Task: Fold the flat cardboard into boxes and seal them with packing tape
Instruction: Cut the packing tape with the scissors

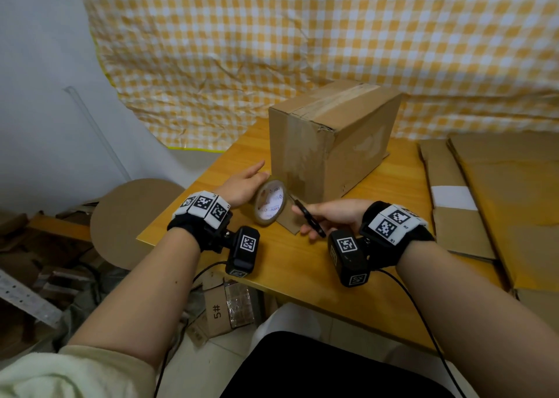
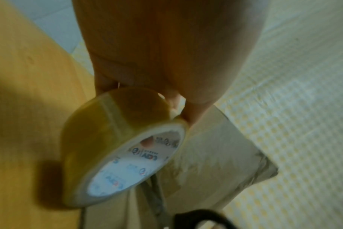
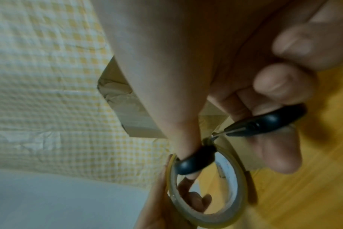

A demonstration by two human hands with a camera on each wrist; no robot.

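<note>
On the wooden counter [image 1: 305, 264], which I see from above, stands the box [image 1: 329, 143], upright, its top seam under a strip of tape, one bottom flap lying out flat toward me. Behind it hangs a yellow-and-white checked cloth [image 1: 302, 34], creased, with a pale wall [image 1: 36, 64] to its left.

My left hand [image 1: 242, 185] holds the tape roll [image 1: 270, 202] on edge, just beside the box's near face; its fingers are curled through the core, and the left wrist view shows a fingertip inside the printed core. My right hand [image 1: 329, 216] holds black scissors [image 1: 308, 216], thumb through one loop and the other fingers curled round the second loop, as the right wrist view shows. The blades point at the roll's upper edge; I cannot tell whether they are open or closed, nor whether they touch the tape, since both wrist views are blurred there.

Flat cardboard sheets [image 1: 490, 204] are stacked at the right end, partly cut off by the edge of the view. A round cardboard disc [image 1: 133, 219] sits left of the counter, lower down. Under the counter lie cardboard scraps, one marked "5#" [image 1: 217, 311], and a perforated metal strip [image 1: 27, 300] at far left. Cables run from both wrist cameras across my lap.
</note>
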